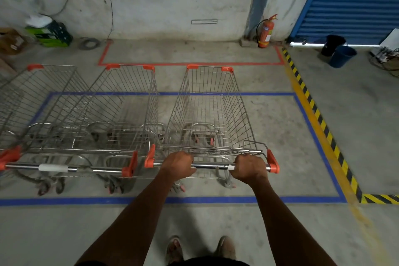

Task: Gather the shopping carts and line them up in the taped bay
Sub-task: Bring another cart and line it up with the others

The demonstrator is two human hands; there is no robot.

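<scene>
While both the left hand [177,164] and right hand [248,166] clench the handle of the third cart [207,110], it sits inside the blue-taped bay [306,119] beside two parked carts [90,110], apparently nearly aligned.

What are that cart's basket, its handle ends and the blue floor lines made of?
The cart's basket looks like bare steel wire: thin, grey, welded grid. Handle end caps seem orange moulded plastic, matte. The blue lines look like stuck-down tape, flat and straight-edged.
</scene>
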